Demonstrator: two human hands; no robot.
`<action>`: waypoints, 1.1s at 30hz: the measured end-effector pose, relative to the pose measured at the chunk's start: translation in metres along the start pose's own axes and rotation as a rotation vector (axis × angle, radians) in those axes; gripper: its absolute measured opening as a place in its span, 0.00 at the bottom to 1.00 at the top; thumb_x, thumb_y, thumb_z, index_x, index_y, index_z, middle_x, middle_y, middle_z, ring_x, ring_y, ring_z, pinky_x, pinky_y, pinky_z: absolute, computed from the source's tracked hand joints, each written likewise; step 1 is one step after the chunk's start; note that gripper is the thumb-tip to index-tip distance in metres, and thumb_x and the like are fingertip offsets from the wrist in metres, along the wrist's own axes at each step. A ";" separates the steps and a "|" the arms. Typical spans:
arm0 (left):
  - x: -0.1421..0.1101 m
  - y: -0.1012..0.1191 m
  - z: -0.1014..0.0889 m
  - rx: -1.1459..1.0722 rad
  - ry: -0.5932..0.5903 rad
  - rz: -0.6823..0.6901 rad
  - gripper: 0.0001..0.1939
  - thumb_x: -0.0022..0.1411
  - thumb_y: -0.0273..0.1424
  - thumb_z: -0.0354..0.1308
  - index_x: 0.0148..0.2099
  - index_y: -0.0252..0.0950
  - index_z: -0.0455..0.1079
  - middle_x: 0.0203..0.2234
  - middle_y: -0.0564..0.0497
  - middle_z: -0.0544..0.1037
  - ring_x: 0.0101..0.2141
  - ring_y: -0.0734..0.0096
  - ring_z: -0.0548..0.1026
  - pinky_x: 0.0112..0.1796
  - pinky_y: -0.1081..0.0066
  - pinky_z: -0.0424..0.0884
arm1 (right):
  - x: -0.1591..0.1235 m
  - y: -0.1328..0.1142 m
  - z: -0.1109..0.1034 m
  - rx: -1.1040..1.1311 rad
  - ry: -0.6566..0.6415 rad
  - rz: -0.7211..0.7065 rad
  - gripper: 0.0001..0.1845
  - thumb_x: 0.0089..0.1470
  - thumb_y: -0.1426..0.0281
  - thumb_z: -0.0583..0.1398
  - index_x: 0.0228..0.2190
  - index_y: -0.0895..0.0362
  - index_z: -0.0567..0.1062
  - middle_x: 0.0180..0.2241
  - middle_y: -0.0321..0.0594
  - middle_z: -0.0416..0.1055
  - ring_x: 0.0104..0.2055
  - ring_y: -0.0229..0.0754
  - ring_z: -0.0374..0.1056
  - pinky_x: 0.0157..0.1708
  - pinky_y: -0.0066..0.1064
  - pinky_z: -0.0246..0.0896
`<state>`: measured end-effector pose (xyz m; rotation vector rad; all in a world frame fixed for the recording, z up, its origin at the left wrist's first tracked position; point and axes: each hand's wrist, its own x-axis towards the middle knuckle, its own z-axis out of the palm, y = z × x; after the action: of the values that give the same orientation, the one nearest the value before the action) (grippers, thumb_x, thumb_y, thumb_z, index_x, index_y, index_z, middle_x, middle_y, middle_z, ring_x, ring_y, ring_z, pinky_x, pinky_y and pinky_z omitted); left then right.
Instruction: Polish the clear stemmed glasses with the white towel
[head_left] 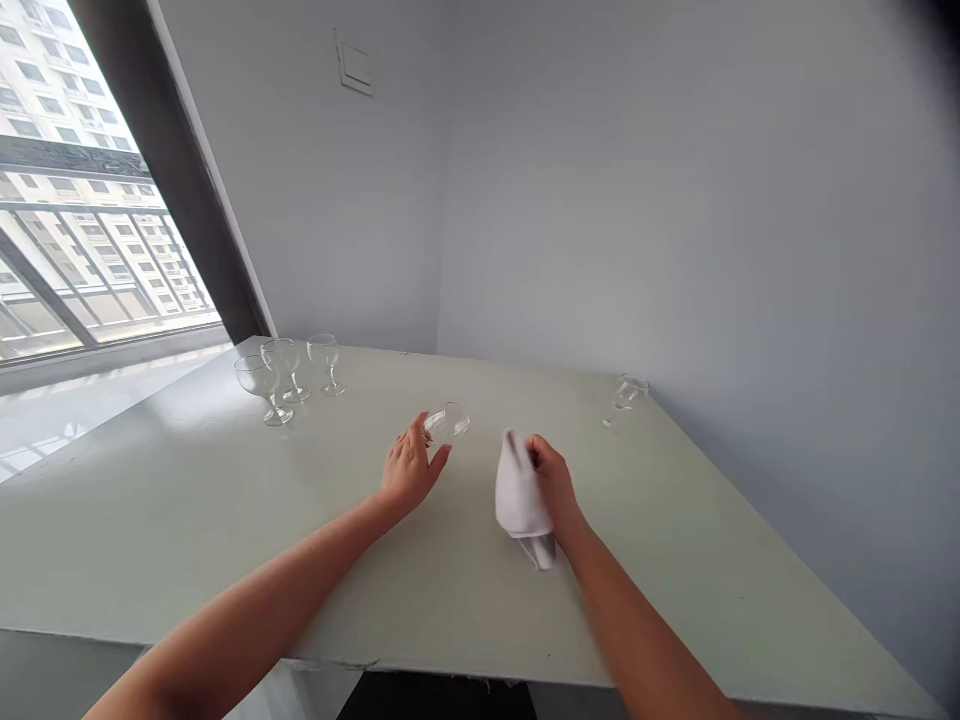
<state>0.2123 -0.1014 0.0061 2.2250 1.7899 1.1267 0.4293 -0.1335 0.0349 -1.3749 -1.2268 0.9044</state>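
Bare left hand [411,462], thumb and fingers kinda curved apart. Bare right hand [553,478] is bunched closed, both forearms angled inward.

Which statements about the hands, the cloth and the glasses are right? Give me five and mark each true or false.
1. The left hand holds a stemmed glass. True.
2. The stemmed glass is upright. False: it is tilted, its bowl leaning away from the left hand.
3. The right hand grips a white cloth. True.
4. The white cloth is stuffed inside the stemmed glass. False: the two are apart.
5. The other glasses all stand on the right of the table. False: three glasses stand on the left, and only a lone glass is on the right.
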 end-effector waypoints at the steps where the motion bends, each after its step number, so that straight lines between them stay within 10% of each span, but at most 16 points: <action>1: 0.000 0.001 0.000 -0.005 -0.008 -0.016 0.27 0.59 0.40 0.47 0.57 0.36 0.46 0.35 0.48 0.71 0.36 0.65 0.71 0.38 0.64 0.65 | -0.001 -0.002 0.000 -0.005 -0.010 -0.004 0.15 0.39 0.61 0.62 0.17 0.55 0.63 0.17 0.30 0.59 0.20 0.33 0.53 0.18 0.25 0.49; 8: -0.001 0.003 -0.001 -0.059 -0.060 -0.121 0.25 0.59 0.40 0.47 0.56 0.37 0.47 0.36 0.48 0.71 0.35 0.66 0.72 0.35 0.66 0.66 | 0.013 0.005 -0.012 0.717 -0.106 0.251 0.13 0.39 0.63 0.65 0.22 0.56 0.68 0.20 0.30 0.65 0.22 0.34 0.61 0.22 0.26 0.57; 13: -0.002 0.005 -0.001 -0.052 -0.021 -0.039 0.26 0.60 0.41 0.46 0.57 0.38 0.46 0.35 0.49 0.71 0.36 0.66 0.72 0.37 0.65 0.65 | 0.020 0.007 -0.016 0.964 0.054 0.251 0.11 0.44 0.66 0.62 0.32 0.55 0.72 0.30 0.35 0.73 0.32 0.39 0.69 0.31 0.30 0.65; 24: -0.002 0.003 -0.001 0.104 0.090 0.172 0.32 0.61 0.45 0.44 0.61 0.31 0.42 0.36 0.44 0.72 0.39 0.61 0.70 0.41 0.62 0.62 | 0.001 -0.030 -0.009 0.468 0.181 -0.089 0.09 0.45 0.66 0.60 0.31 0.55 0.74 0.31 0.35 0.72 0.32 0.39 0.66 0.30 0.27 0.60; 27: -0.004 0.005 -0.001 0.147 0.113 0.248 0.33 0.60 0.45 0.45 0.60 0.29 0.45 0.35 0.44 0.72 0.38 0.61 0.70 0.40 0.63 0.62 | -0.014 -0.042 0.019 0.187 -0.029 -0.232 0.11 0.47 0.66 0.59 0.36 0.54 0.75 0.38 0.39 0.71 0.40 0.41 0.65 0.36 0.28 0.59; 33: -0.003 -0.001 -0.004 0.228 0.159 0.300 0.31 0.60 0.45 0.45 0.57 0.28 0.52 0.34 0.42 0.72 0.36 0.60 0.69 0.38 0.64 0.61 | -0.023 -0.040 0.048 -0.005 -0.405 -0.162 0.16 0.52 0.58 0.55 0.39 0.53 0.72 0.22 0.34 0.67 0.24 0.37 0.63 0.22 0.26 0.58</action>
<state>0.2089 -0.1048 0.0069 2.6803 1.7618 1.2365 0.3710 -0.1481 0.0635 -1.1064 -1.6212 1.0967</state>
